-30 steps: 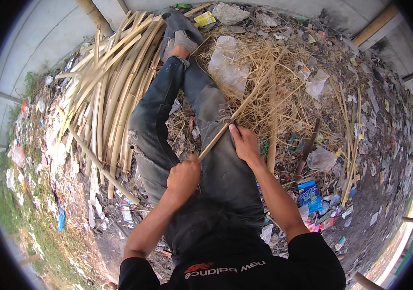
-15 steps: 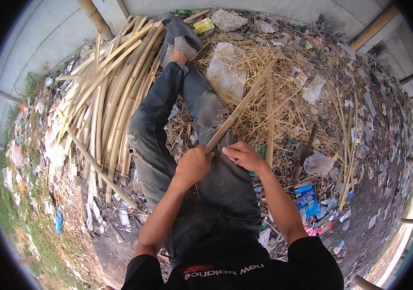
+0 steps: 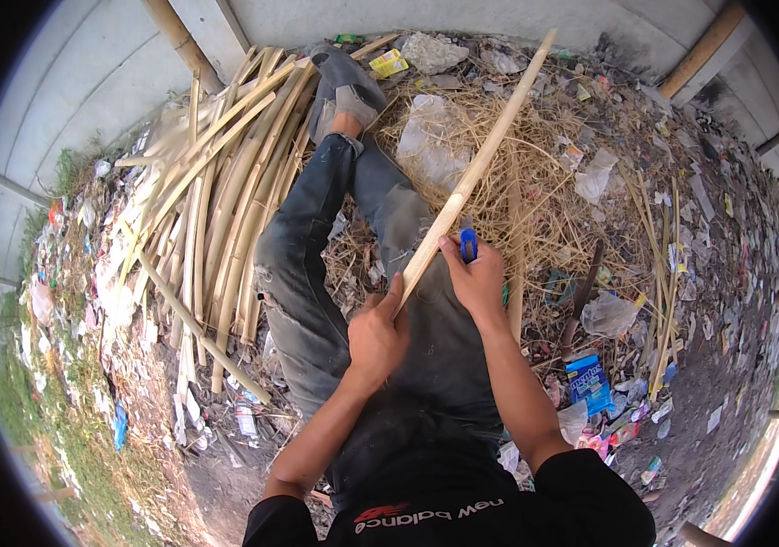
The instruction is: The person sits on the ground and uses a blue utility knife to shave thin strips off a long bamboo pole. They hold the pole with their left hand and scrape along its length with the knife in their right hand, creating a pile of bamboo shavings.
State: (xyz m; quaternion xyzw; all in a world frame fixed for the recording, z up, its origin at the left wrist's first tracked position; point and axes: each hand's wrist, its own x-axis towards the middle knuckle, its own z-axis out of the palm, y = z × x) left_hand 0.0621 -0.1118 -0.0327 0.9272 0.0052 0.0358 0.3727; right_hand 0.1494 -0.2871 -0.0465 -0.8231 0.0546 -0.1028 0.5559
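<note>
A long pale bamboo strip [image 3: 473,182] lies slantwise over my lap, its far end reaching up to the right toward the wall. My left hand [image 3: 379,337] is closed round its near end, above my thigh. Farther along the strip is my right hand [image 3: 478,278], fingers bent round a small blue utility knife [image 3: 469,244]. Only part of the blue handle shows; the blade is not visible. The right fingertips touch or nearly touch the strip's right edge. Straw-like bamboo shavings [image 3: 535,196] cover the ground beyond my right hand.
A pile of bamboo strips [image 3: 244,210] lies left of my crossed legs. Another strip [image 3: 515,228] and a dark stick [image 3: 581,301] are to the right. Litter, including a blue packet [image 3: 589,385], is scattered about. A grey wall [image 3: 353,16] stands beyond my feet.
The bamboo strip now shows a paler face, and its far end reaches farther forward. My right hand has moved forward along it, bringing the blue handle into view. My left hand sits slightly lower.
</note>
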